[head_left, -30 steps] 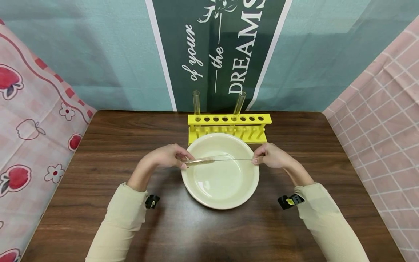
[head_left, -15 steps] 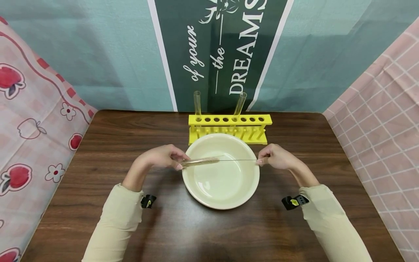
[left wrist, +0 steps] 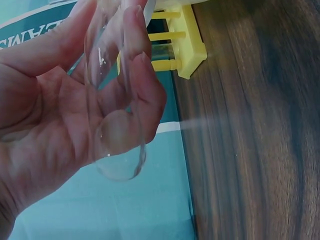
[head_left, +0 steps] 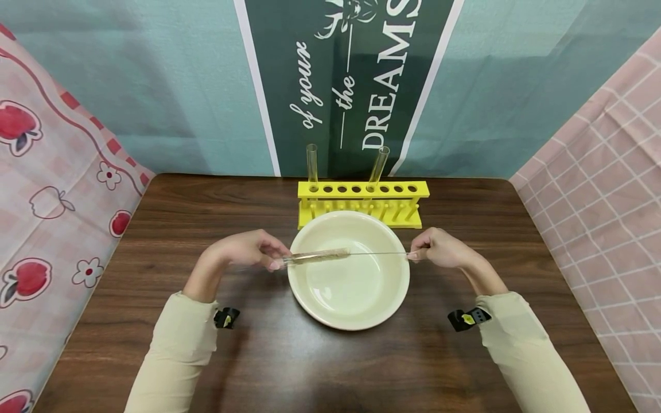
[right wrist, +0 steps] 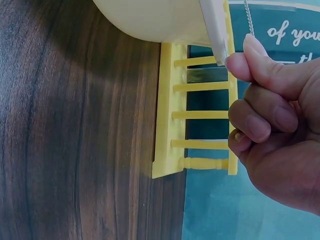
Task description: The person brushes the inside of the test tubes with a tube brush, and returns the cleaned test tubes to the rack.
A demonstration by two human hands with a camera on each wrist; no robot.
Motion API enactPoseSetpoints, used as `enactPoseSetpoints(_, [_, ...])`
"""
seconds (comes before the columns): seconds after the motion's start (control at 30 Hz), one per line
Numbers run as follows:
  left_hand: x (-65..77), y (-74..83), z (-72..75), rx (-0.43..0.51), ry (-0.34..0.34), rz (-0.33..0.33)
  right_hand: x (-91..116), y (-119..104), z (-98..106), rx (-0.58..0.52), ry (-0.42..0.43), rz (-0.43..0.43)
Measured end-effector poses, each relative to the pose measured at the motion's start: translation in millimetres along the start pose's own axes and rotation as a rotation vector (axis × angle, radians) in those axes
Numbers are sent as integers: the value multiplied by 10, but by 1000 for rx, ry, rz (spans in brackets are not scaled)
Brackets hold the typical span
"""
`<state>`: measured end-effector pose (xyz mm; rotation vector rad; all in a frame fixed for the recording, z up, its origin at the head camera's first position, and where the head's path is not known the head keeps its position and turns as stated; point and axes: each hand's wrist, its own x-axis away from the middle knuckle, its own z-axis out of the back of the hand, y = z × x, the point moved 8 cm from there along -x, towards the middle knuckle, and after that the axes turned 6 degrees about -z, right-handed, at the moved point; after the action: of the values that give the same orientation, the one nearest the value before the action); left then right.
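Observation:
In the head view, a test tube brush (head_left: 330, 254) lies almost level above a cream basin (head_left: 351, 289), its bristles largely inside a clear glass test tube (left wrist: 117, 150). My left hand (head_left: 253, 250) holds the tube between thumb and fingers, just left of the basin's rim. The tube's rounded bottom shows against the palm in the left wrist view. At the basin's right rim, my right hand (head_left: 438, 248) pinches the brush's thin twisted wire handle (right wrist: 249, 17) between thumb and forefinger, with the other fingers curled in.
Behind the basin stands a yellow test tube rack (head_left: 423, 189) with pegs. One glass tube (head_left: 312, 163) stands at its left end, and another tube (head_left: 380, 163) leans near its middle. Printed cloths (head_left: 196, 115) hang around the dark wooden table (head_left: 341, 378).
My left hand has moved left with the test tube, while my right hand has shifted slightly right with the brush. The bristles now reach nearer the tube's mouth.

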<state>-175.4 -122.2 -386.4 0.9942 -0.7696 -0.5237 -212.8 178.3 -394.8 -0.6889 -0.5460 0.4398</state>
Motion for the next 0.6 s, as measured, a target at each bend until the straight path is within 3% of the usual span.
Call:
enactPoseSetpoints(0.3, [132, -109, 51, 38, 21, 39, 79, 120, 69, -5, 13, 4])
enactPoseSetpoints(0.6, [294, -212, 163, -6, 65, 85, 207, 282, 180, -18, 20, 2])
